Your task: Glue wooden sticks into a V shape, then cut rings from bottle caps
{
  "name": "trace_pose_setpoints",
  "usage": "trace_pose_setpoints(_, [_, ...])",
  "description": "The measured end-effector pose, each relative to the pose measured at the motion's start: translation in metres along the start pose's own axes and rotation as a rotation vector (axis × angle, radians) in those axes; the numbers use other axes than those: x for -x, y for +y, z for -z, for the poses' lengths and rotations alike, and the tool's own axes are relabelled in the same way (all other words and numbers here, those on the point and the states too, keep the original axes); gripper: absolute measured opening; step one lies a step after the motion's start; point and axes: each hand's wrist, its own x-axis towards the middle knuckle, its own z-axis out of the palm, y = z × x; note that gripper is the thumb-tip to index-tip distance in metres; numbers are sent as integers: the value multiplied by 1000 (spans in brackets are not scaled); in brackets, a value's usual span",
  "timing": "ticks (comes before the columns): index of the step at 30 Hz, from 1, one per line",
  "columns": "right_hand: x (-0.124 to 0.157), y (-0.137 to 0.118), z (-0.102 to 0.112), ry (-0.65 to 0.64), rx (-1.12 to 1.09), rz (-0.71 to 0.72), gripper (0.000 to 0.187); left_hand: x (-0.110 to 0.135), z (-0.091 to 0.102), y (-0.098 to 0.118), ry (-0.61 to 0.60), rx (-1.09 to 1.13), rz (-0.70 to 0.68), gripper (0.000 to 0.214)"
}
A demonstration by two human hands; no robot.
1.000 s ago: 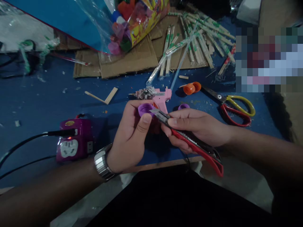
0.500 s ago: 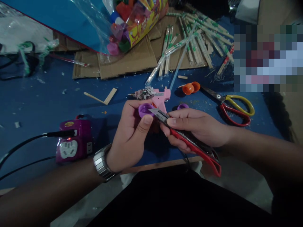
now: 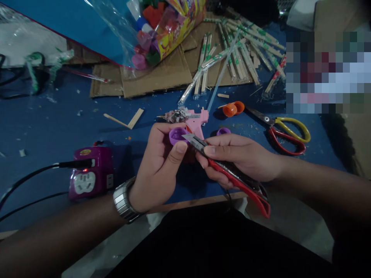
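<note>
My left hand (image 3: pixel 158 166) is closed around a purple bottle cap (image 3: pixel 177 135), with the thumb pressed against its side. My right hand (image 3: pixel 237 156) grips a red utility knife (image 3: pixel 232 175), index finger laid along its top. The knife's bare blade tip touches the cap's rim. Both hands hover just above the near edge of the blue table (image 3: pixel 58 119). A pink glue gun (image 3: pixel 195 119) lies on the table right behind the cap. A metal watch sits on my left wrist.
A second purple cap (image 3: pixel 223 131) and an orange cap (image 3: pixel 234 108) lie beyond my right hand. Yellow-and-red scissors (image 3: pixel 285 131) rest at the right. A purple power socket (image 3: pixel 91 173) with black cables stands at the left. Cardboard (image 3: pixel 162 73), wrapped chopsticks (image 3: pixel 232 54) and a bag of caps (image 3: pixel 162 31) fill the back.
Nearly nothing differs. Both hands keep the same hold on the cap and the knife, with only a slight shift of the view.
</note>
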Motion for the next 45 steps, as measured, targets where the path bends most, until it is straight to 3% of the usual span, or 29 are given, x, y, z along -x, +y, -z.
trace_pose_setpoints(23, [1, 0, -2, 37, 23, 13, 26, -8, 4, 2, 19, 12, -26, 30])
trace_pose_setpoints(31, [-1, 2, 0, 21, 22, 4, 26, -1, 3, 0, -20, -35, 8, 34])
trace_pose_setpoints(37, [2, 1, -4, 21, 139, 23, 28, -12, 1, 4, 96, 192, -6, 28])
trace_pose_setpoints(41, [2, -1, 0, 144, 368, 268, 26, -13, -1, 4, 96, 316, 11, 32])
trace_pose_setpoints(45, [0, -2, 4, 366, 574, 511, 18, -3, -3, 3, -55, 216, 71, 35])
